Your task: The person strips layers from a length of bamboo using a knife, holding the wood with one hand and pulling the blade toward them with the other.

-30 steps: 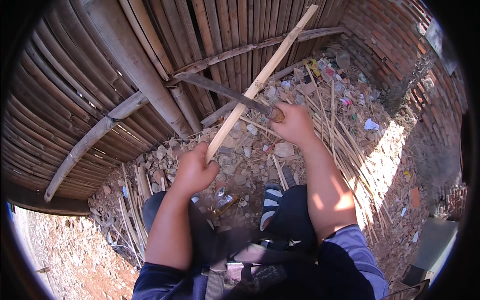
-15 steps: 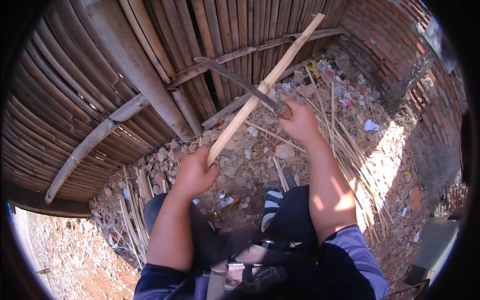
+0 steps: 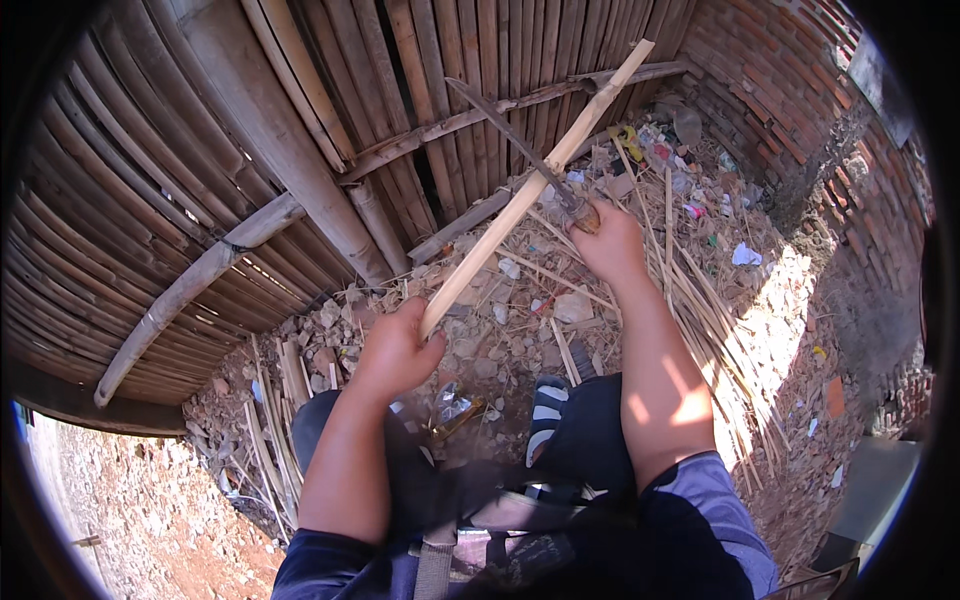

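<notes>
Bamboo strip [image 3: 525,197] is slanting up and to the right, its near end sitting in the left hand [image 3: 398,348] and its far end showing against the slatted wall [image 3: 110,230]. That wall is bending around the left side, and thin sticks [image 3: 262,440] are lying below it. The left hand is gripping the strip, fingers wrapped around it. A shiny wrapper [image 3: 455,408] is lying left of a striped sandal [image 3: 546,412]. A long knife [image 3: 510,128] is crossing the strip, its tip pointing up and left; whether its edge is biting in, I cannot tell. The right hand [image 3: 612,245] is holding the knife's handle, fingers curled around it. Further right, a stick pile [image 3: 705,330] is lying near a white scrap [image 3: 746,254], and a brick wall [image 3: 770,100] is standing behind.
</notes>
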The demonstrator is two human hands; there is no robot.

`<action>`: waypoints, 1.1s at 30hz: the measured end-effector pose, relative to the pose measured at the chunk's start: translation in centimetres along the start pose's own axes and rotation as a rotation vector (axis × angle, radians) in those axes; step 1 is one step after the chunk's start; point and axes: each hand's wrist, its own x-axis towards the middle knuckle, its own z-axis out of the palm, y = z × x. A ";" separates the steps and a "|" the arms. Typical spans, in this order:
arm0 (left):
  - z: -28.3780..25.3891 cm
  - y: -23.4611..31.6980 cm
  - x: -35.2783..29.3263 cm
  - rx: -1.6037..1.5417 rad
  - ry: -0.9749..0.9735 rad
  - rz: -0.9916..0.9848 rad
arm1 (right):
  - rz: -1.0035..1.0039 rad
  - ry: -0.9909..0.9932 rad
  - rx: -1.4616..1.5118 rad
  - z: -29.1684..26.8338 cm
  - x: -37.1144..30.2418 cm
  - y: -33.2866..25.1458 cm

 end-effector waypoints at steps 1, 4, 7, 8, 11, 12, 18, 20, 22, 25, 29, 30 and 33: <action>0.1 -0.1 -0.1 -0.011 -0.014 -0.027 | 0.007 -0.003 -0.057 0.1 -0.1 -0.1; 0.2 -0.5 -0.1 -0.035 -0.032 -0.057 | -0.207 -0.067 -0.042 -0.2 -0.8 -1.0; 0.1 -0.3 -0.3 -0.054 -0.007 -0.035 | -0.458 -0.199 -0.120 -0.5 -1.0 -2.7; 0.0 -0.2 -0.4 -0.063 0.019 -0.014 | -0.542 -0.161 -0.077 -0.1 -1.1 -2.3; -0.9 -0.5 -1.0 -0.052 -0.013 -0.003 | -0.405 -0.108 -0.053 -0.3 -0.4 -1.3; -0.9 -0.2 -0.8 -0.055 -0.020 0.008 | -0.398 -0.101 -0.061 -0.6 -0.1 0.1; 0.2 -1.1 -0.4 -0.054 0.001 0.068 | -0.027 0.059 0.060 -0.6 0.2 1.0; 0.2 -1.1 -0.2 -0.040 -0.014 0.013 | -0.165 0.012 -0.038 -0.6 -0.3 0.4; -0.2 -0.8 -0.4 -0.035 0.006 0.017 | -0.273 -0.071 -0.076 -0.8 -0.4 -0.8; -1.0 -0.7 -0.9 -0.074 0.001 0.016 | -0.373 -0.089 -0.113 -0.6 -0.1 -0.3; -1.1 -1.0 -0.7 -0.138 -0.046 0.072 | -0.002 0.087 0.109 -0.7 1.1 3.3; -0.9 -1.4 -0.7 -0.140 -0.040 0.070 | -0.011 0.125 0.049 -0.7 0.9 2.6; -0.5 -1.6 -0.5 -0.081 -0.063 0.031 | 0.034 0.009 -0.006 -1.5 0.2 0.4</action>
